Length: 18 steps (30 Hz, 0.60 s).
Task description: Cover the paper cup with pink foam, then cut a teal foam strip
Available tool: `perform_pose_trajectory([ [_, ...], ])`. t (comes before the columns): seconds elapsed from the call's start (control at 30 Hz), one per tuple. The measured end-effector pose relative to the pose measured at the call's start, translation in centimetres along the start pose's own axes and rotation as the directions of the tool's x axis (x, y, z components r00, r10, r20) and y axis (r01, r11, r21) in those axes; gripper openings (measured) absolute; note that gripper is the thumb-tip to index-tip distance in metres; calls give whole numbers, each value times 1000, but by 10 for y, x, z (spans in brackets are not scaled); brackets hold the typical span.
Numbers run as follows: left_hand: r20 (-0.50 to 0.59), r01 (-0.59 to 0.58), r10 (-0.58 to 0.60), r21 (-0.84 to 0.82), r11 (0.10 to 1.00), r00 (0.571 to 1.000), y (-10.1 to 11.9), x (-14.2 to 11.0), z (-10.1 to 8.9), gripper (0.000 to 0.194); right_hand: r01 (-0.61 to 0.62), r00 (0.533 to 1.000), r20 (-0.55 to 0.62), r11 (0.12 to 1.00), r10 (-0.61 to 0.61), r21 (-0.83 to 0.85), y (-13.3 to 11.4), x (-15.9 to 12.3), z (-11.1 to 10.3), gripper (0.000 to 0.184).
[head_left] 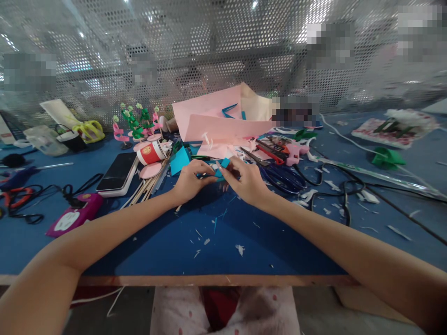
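Both my hands meet over the middle of the blue table, pinching a small piece of blue paper [225,163] between them. My left hand [193,179] has its fingers closed on the paper's left side. From the other side, the thumb and fingers of my right hand [247,181] grip the same piece; part of it hides behind the fingertips. Just left of my left hand is a flat sheet of blue paper [179,160]. Dark blue-handled scissors [286,179] lie to the right of my right hand.
Behind my hands stands folded pink card [223,125]. At left are a red-and-white paper cup [151,152], wooden sticks [148,186], a power bank-like block [118,173] and a purple box [75,215] with a cord. Black cables [345,190] and paper scraps [240,250] lie about.
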<state>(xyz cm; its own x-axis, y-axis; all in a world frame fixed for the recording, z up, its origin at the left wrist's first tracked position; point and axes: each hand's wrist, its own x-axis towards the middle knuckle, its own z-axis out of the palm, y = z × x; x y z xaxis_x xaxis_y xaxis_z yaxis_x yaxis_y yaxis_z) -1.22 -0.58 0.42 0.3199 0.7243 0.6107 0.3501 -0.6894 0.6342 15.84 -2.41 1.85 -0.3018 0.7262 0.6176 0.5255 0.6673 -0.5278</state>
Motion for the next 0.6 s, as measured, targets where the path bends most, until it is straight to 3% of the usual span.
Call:
perform_pose_trajectory([
  [0.07,-22,15,-15,15,1000,1000,0,1,0,6,-86,996,-3,993,87,79,2,-1,1,18],
  [0.17,-29,53,-52,32,998,998,-2,3,-1,6,-133,989,-47,981,141,144,4,-2,1,43],
  [0.23,-40,81,-80,24,996,996,-4,4,-2,7,-72,987,-137,996,80,61,3,-1,0,48],
  [0.33,-71,119,-119,-7,993,990,-7,5,-2,8,103,968,-207,977,-142,-189,0,2,-6,37],
  [0.47,-67,146,-151,-66,987,986,-9,5,-2,8,382,914,-7,864,-406,-328,-1,6,-16,45],
  [0.6,-59,161,-170,-131,978,984,-9,5,-2,8,495,869,157,807,-470,-323,4,5,-17,56],
])
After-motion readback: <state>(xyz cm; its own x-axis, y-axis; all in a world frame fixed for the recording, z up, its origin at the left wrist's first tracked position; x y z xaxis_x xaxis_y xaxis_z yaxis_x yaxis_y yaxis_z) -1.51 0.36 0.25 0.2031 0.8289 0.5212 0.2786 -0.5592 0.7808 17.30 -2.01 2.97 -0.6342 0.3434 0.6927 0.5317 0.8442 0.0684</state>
